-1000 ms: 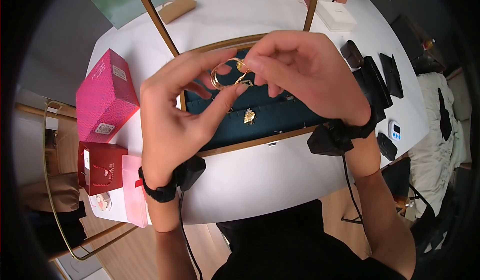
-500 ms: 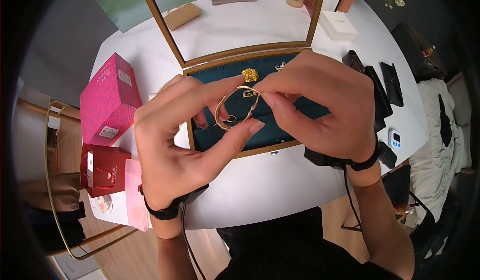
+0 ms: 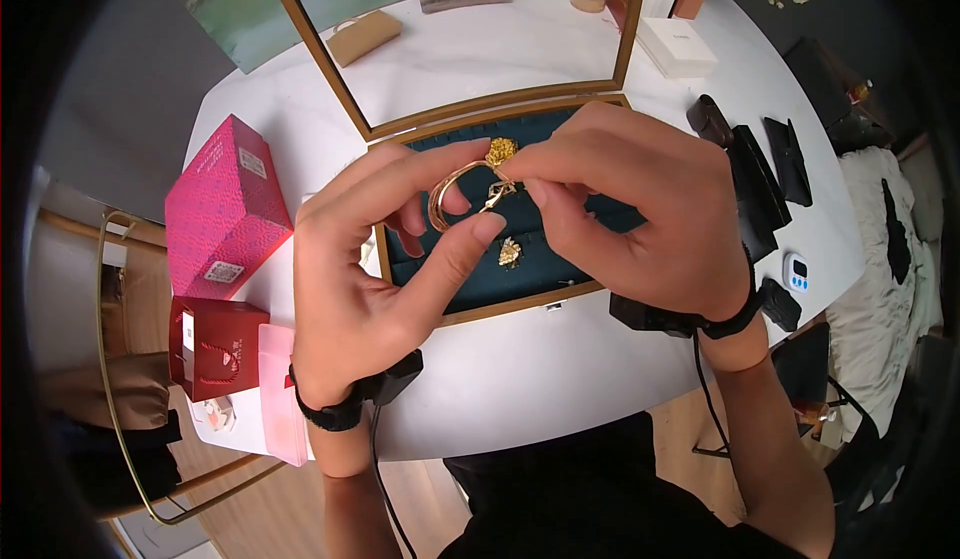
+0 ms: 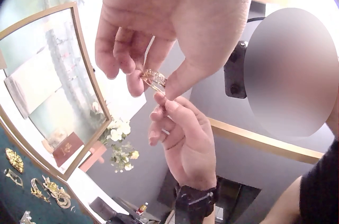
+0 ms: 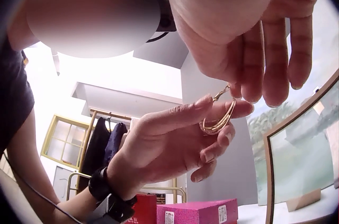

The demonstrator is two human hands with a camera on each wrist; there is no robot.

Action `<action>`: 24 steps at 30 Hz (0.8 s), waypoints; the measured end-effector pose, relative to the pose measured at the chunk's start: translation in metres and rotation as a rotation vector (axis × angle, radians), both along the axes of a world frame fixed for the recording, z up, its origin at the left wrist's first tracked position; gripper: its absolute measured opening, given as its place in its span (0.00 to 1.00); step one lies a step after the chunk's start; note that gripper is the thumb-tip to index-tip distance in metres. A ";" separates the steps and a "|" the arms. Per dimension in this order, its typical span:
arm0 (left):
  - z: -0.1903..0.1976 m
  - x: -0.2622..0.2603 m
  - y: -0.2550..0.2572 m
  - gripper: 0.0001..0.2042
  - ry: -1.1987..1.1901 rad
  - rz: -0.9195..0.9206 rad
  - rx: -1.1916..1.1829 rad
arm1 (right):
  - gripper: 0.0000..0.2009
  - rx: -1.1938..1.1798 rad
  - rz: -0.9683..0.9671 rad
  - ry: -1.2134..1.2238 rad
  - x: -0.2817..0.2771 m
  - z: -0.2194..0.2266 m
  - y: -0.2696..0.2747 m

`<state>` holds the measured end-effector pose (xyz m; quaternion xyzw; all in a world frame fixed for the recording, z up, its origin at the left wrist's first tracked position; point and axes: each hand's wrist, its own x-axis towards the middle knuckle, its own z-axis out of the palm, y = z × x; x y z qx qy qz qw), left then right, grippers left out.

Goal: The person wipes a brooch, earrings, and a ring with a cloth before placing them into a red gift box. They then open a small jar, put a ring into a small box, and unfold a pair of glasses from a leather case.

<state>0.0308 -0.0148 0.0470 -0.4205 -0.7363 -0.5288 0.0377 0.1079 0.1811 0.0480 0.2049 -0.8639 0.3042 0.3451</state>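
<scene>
A gold bracelet [image 3: 440, 204] is held between 2 hands, above an open wooden jewelry case [image 3: 480, 313]. Its looped strands are gripped between the thumb and fingers of the left hand [image 3: 365, 264], while its thin end is pinched between the thumb and index finger of the right hand [image 3: 645, 209]; each grip is closed on the bracelet. Dark teal lining [image 3: 450, 277] is seen inside the case, where a yellow-gold ornament [image 3: 502, 150] and a paler gold ornament [image 3: 510, 252] are laid. The framed lid [image 3: 350, 96] is raised at the far side. The case is set on a white desk [image 3: 520, 389]. To its left are placed a magenta box [image 3: 225, 209] and a red bag [image 3: 222, 351]; to its right, black pouches [image 3: 787, 164] and a small white device [image 3: 796, 272]. A white box [image 3: 675, 47] is seen beyond the case.
</scene>
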 end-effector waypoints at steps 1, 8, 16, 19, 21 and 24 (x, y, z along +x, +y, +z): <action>0.000 0.000 0.000 0.17 -0.001 -0.004 -0.001 | 0.09 -0.001 -0.004 -0.001 0.001 0.001 -0.001; 0.000 -0.004 -0.009 0.21 0.033 -0.027 -0.065 | 0.10 -0.096 0.056 -0.078 -0.003 0.002 0.001; 0.001 -0.004 -0.010 0.24 0.020 -0.031 -0.099 | 0.09 -0.088 0.045 -0.102 0.001 0.006 0.001; 0.002 -0.004 -0.012 0.24 0.028 -0.031 -0.116 | 0.09 -0.067 0.055 -0.095 -0.001 0.006 0.002; 0.001 -0.003 -0.010 0.24 -0.002 -0.039 -0.106 | 0.09 -0.073 0.044 -0.049 -0.001 0.003 0.002; 0.003 -0.001 -0.008 0.25 0.021 -0.013 -0.092 | 0.10 -0.039 0.036 -0.063 0.002 0.006 0.004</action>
